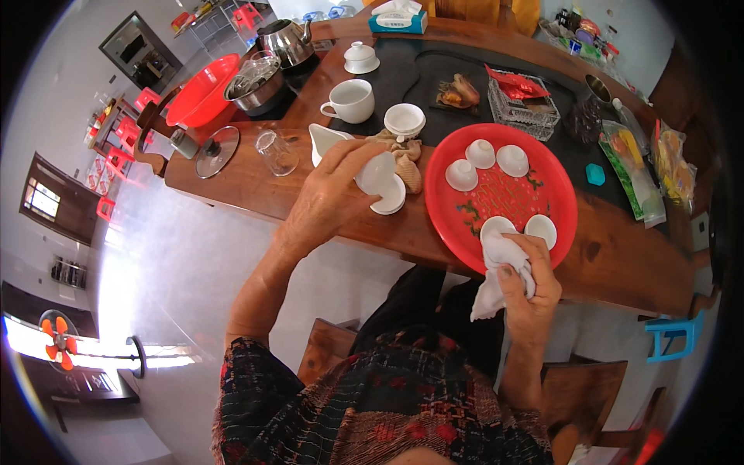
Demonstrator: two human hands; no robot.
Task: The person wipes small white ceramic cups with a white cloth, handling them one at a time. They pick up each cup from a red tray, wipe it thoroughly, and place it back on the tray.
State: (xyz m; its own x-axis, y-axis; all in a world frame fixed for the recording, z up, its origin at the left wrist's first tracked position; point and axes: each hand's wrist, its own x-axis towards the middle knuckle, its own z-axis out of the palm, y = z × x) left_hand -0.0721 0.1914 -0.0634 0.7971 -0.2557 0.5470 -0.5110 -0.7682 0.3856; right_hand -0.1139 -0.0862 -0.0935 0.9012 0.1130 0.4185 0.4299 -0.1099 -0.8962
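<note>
My left hand (333, 186) pinches a small white cup (375, 172) between thumb and fingers, just over a white saucer (392, 200) at the table's near edge. A crumpled white cloth (504, 267) is bunched in my right hand (533, 291), over the near rim of the round red tray (435, 205). Several small white cups stand on the tray: a group at its far side, including one cup (512, 160), and others near the cloth, including one cup (541, 230). The cloth partly covers a near cup (496, 226). Beside my left hand is a white pitcher (325, 141).
Nearby stand a clear glass (276, 153), a glass lid (217, 152), a white mug (350, 101), a white bowl (404, 120) and a lidded white cup (360, 57). A red basin (203, 91) and a metal kettle (285, 43) are farther left. Packets (632, 167) lie right.
</note>
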